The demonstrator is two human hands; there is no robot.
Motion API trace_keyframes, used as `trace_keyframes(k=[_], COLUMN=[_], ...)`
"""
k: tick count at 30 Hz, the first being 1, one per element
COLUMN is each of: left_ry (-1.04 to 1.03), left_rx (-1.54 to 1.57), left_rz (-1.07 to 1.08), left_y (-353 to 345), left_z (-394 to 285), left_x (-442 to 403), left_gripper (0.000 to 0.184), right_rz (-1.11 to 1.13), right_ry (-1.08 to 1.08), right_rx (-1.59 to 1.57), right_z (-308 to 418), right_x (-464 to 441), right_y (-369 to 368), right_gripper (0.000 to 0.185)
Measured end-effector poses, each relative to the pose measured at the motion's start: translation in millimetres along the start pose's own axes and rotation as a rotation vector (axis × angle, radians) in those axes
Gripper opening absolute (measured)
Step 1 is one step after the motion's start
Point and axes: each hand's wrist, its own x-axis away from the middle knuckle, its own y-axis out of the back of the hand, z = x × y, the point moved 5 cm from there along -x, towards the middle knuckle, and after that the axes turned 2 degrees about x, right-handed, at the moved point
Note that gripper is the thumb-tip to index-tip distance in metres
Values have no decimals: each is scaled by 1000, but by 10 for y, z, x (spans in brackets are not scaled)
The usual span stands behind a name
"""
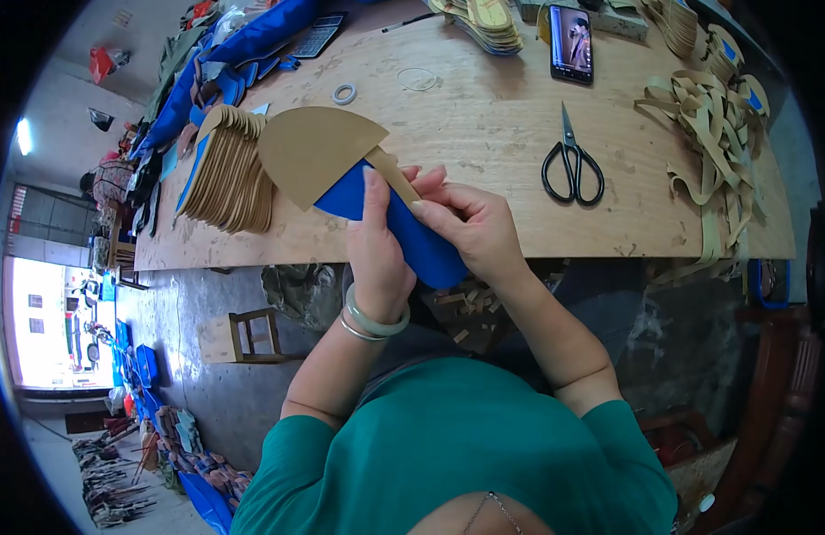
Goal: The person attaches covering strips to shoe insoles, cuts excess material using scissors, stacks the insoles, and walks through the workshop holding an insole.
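Strip [390, 170] appears partly laid along the insole [423, 249] clasped in the left hand [378, 242], curled right hand [478, 225] pinching that strip, stacked insoles [232, 178] left of both.

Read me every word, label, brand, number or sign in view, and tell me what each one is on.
No text can be read anywhere in this view.
Phone: its lit screen may carry small writing, too small to read.
Dark keypad: any key markings are too small and blurred.
Paper on the wall: too blurred to tell whether it bears writing.
Held tan-and-blue piece: no lettering shows on the visible faces.
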Motion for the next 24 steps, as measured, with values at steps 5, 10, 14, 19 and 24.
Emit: trace_keyframes(k=[5,10,14,19,24], left_ry=[-145,-182,-275,-343,-380], left_rx=[-197,-58,41,100,8], left_rz=[21,-34,-31,20,83], left_y=[-46,-63,-43,-101,-154], left_z=[92,-125,-281,-442,-475], left_x=[59,24,9,39,70], left_gripper=[29,28,28,26,24], right_rz=[36,34,43,60,38], right_ry=[-84,-101,-15,-75,-20], right_rx=[-163,-122,-34,-28,2], right_z=[-89,-42,-21,71,99], right_x=[-46,-76,-33,31,55], right_y=[84,148,111,49,28], right_gripper=[19,20,19,17,16])
